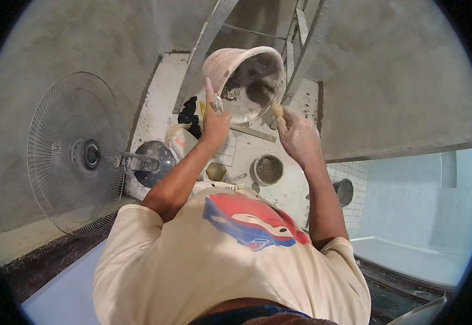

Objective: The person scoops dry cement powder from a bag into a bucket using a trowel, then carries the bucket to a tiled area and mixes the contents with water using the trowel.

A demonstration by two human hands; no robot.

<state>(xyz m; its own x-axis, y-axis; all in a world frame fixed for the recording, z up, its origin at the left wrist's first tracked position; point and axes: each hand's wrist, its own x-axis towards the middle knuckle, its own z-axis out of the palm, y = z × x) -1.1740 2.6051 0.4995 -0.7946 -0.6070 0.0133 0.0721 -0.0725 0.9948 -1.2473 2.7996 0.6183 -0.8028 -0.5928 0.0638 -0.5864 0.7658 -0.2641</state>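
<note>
A large whitish bucket (229,60) is tipped with its mouth toward me, and grey mortar (236,89) coats its inside. My left hand (215,122) grips the bucket at its lower left rim, index finger stretched along the outer wall. At the right side of the mouth, my right hand (300,132) is closed round the light handle of a trowel (277,110). The trowel's blade reaches into the bucket and is blurred, so its shape is hard to make out.
A metal stepladder (206,40) stands behind the bucket. A standing fan (84,154) is at left. On the tiled floor are a small bucket of mortar (269,169), a metal bar (253,133), a black cloth (189,115) and a sack (180,141). Another dark round container (344,192) sits at right.
</note>
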